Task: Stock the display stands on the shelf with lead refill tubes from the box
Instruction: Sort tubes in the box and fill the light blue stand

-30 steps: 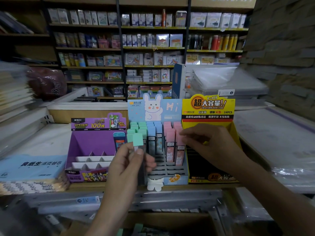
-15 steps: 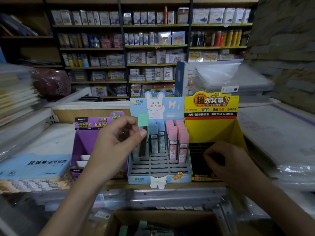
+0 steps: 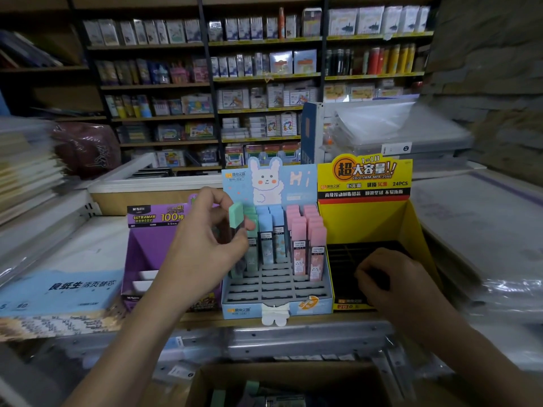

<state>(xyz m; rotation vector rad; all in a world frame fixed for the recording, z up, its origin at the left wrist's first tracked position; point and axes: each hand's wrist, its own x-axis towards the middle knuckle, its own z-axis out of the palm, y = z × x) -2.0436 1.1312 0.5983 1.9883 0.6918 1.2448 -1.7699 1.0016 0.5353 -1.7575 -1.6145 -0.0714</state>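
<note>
My left hand (image 3: 202,251) pinches a green-capped lead refill tube (image 3: 236,217) upright over the left column of the blue bunny display stand (image 3: 276,292). Green, blue and pink tubes (image 3: 296,230) fill the stand's back rows, and its front slots are bare. My right hand (image 3: 393,286) rests with loosely curled fingers on the dark slotted insert of the yellow display stand (image 3: 367,221); nothing shows in it. A purple display stand (image 3: 147,245) sits to the left, partly behind my left hand. The cardboard box (image 3: 293,377) lies below the shelf with green tubes (image 3: 252,387) inside.
A blue paper pack (image 3: 58,292) lies left of the purple stand. Plastic-wrapped stacks (image 3: 484,230) sit to the right. A metal shelf rail (image 3: 293,339) runs along the front edge. Stocked shelves (image 3: 264,83) fill the background.
My left hand has lifted the green tube from the stand's front to its back-left column. My right hand dropped from the pink tubes to the front of the yellow stand.
</note>
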